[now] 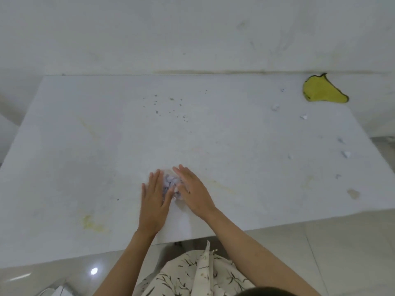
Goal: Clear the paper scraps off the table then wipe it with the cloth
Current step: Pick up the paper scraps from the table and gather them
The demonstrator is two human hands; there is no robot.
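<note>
Both bare arms reach forward, left hand (pixel 154 201) and right hand (pixel 195 192) flat, fingers extended, angled toward each other

Yellow cloth (pixel 322 90), white table (pixel 85 146), pale lilac-white paper scraps (pixel 170 183).

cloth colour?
Yellow with a dark edge, cloth at the table's far right corner; head view.

White paper scraps (pixel 171 185) heaped at the table's (pixel 85 146) near edge; crumpled yellow cloth (pixel 322 91) far right.
</note>
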